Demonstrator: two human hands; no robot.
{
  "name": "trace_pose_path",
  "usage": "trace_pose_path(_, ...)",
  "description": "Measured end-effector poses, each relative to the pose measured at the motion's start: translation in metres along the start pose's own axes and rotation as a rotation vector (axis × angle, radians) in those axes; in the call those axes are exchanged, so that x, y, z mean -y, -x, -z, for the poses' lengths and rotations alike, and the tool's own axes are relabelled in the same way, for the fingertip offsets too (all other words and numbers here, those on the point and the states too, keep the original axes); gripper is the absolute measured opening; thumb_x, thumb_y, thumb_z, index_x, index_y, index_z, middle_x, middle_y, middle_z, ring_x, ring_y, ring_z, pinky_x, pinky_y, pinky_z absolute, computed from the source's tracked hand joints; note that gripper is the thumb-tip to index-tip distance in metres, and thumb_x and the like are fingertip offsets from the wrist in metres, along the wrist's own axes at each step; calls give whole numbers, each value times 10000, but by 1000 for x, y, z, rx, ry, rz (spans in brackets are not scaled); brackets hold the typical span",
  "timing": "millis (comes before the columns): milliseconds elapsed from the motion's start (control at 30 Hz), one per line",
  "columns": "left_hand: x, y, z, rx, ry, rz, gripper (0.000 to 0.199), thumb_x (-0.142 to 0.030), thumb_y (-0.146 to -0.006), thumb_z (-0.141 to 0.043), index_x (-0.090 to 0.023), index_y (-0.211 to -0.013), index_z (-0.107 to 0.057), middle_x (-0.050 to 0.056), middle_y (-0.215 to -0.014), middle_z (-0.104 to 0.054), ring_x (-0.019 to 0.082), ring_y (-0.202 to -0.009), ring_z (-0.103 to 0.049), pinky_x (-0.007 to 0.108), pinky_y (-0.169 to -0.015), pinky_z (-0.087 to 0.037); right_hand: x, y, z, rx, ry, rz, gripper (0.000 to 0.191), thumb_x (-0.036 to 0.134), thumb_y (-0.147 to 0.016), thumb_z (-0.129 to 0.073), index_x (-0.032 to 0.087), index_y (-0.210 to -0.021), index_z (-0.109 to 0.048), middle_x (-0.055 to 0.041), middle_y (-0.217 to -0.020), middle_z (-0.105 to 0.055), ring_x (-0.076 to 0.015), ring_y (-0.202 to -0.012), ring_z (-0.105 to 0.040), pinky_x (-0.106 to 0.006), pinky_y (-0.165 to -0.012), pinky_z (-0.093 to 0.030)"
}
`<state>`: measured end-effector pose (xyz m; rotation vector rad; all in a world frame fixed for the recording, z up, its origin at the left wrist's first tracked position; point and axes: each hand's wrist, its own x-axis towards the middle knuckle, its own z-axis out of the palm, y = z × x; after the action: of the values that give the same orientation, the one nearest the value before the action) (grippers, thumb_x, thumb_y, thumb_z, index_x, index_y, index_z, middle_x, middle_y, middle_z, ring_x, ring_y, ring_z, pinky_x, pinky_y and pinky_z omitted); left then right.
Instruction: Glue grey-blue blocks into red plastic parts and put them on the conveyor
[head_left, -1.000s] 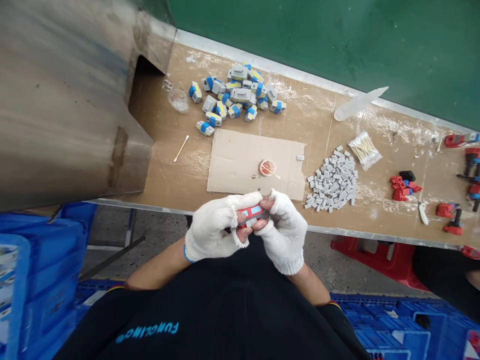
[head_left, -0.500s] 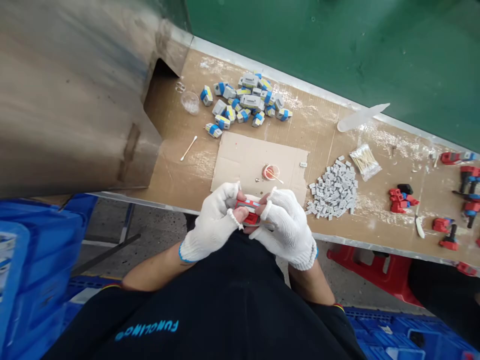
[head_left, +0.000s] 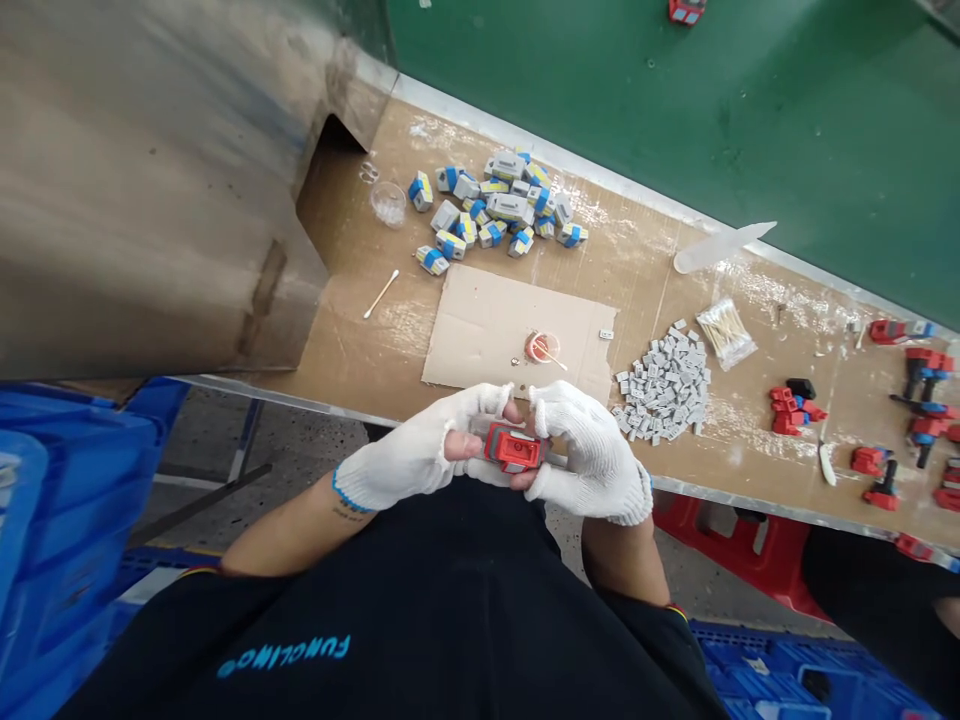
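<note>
Cardboard [head_left: 480, 320] bearing a cup [head_left: 554, 339] lies beyond the red part [head_left: 513, 449].

On the worktop [head_left: 352, 370], middle: cardboard sheet [head_left: 480, 320], with a small cup [head_left: 536, 345] on its right half and a cotton swab [head_left: 553, 358] in the cup. Behind the sheet, heap of toy blocks [head_left: 510, 208]; left of the heap, plastic dish [head_left: 389, 206]. Left of the sheet, loose swab [head_left: 381, 295]. Right of it, pile of small tiles [head_left: 666, 385], then swab packet [head_left: 726, 333] behind and right. Far right, toy parts [head_left: 930, 415]. Before the sheet, between left hand [head_left: 409, 445] and right hand [head_left: 592, 450]: toy body [head_left: 516, 450]. Before the worktop, right: stool [head_left: 739, 550].
</note>
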<state>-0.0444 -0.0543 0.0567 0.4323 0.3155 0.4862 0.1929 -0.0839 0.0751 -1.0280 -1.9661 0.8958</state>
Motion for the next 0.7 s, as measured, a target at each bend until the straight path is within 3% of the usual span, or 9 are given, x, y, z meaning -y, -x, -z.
trace_pose_path(167, 0, -1, -1, 89, -208, -140, 362, -369, -964, -961, -220, -1164, -698, 77, -991, -818, 215, -883, -793, 352, -825, -637, 1, 0, -4, -24, -57, 7, 354, 546, -985, -890, 291, -1016, -647, -3, -903, -743, -197, -771, -697, -359, -737, -598)
trace_pose_path(300, -3, 0, 1, 42, -344, -52, 363, -337, -892, -997, -190, -1016, -689, 51, -913, -797, 163, -748, -691, 280, -701, -565, 4, -2, -5, 19, -168, 28, 343, 536, -987, -901, 294, -1065, -670, -27, -1009, -806, -199, -839, -752, -354, -774, -627)
trace_pose_path(467, -4, 2, 4, 5, -362, 11, 387, -359, -809, -1036, -178, -933, -719, 22, -864, -744, 124, -650, -596, 239, -595, -506, 10, -4, -7, 38, -214, 18, 302, 504, -994, -896, 294, -1019, -679, -16, -958, -790, -193, -804, -741, -361, -806, -659)
trace_pose_path(600, -3, 4, 2, -2, -380, 61, 393, -394, -817, -1038, -170, -917, -731, 37, -873, -742, 141, -685, -615, 257, -621, -523, 9, 0, -9, 9, -235, 38, 291, 492, -993, -896, 300, -1004, -678, -2, -906, -763, -183, -761, -716, -347, -770, -653)
trace_pose_path(700, -1, 4, -4, -36, -335, 9, 460, -516, -869, -1018, -186, -960, -712, 36, -868, -742, 140, -685, -608, 269, -648, -511, 7, 6, -11, -33, -219, -31, 364, 569, -983, -890, 290, -980, -656, -28, -947, -766, -191, -784, -725, -345, -725, -635)
